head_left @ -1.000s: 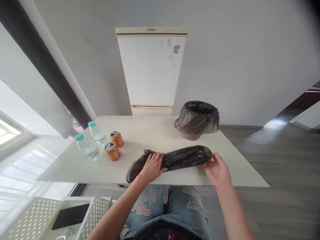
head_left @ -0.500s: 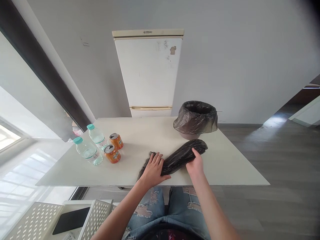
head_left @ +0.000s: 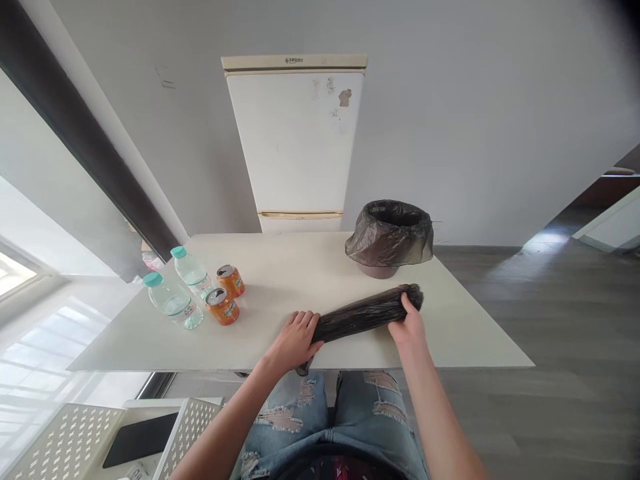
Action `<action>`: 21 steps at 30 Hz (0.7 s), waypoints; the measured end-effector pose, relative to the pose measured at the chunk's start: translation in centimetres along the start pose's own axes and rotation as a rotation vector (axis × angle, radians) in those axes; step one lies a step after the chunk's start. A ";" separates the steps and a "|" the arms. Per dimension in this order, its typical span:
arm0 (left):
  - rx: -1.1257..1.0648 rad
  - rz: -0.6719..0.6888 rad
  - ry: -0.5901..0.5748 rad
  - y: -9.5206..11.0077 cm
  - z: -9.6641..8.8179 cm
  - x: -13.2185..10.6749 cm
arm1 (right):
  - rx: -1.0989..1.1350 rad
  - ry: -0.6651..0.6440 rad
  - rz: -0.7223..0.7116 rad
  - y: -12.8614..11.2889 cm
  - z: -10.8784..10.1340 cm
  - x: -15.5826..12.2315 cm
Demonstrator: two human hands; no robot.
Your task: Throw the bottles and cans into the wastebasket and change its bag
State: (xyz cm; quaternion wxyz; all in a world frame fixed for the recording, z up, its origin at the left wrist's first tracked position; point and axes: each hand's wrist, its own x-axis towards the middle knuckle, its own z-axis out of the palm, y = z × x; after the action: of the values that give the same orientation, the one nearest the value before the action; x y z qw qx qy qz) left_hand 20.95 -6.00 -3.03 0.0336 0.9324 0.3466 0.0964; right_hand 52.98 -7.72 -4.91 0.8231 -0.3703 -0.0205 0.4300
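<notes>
A dark plastic bag (head_left: pixel 363 313), gathered into a long thin roll, lies across the front of the white table (head_left: pixel 280 273). My left hand (head_left: pixel 295 340) grips its near left end, fingers wrapped over it; a bit of the bag hangs below the table edge. My right hand (head_left: pixel 411 321) is closed round the far right end. A small bin lined with a similar dark bag (head_left: pixel 390 237) stands just behind the right end of the roll.
Two water bottles with teal caps (head_left: pixel 173 300) and two orange cans (head_left: pixel 224 305) stand at the table's left. A white fridge (head_left: pixel 295 140) is against the wall behind. A white perforated chair (head_left: pixel 65 440) with a black phone is at lower left.
The bag has been squeezed from a loose flat shape into a tight narrow roll. My right hand shifted along it to its right end; my left hand drew back toward the table's front edge.
</notes>
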 end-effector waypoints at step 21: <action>-0.073 -0.079 0.134 -0.8 1.5 -1.3 | -1.492 -0.910 -1.025 3.3 4.3 -8.6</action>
State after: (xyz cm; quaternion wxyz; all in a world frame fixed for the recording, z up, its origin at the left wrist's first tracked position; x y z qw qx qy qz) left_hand 19.76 -6.24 -4.86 0.0479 0.9076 0.3809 0.1699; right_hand 43.76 -10.25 -1.43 0.3809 -0.5377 -0.7522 0.0026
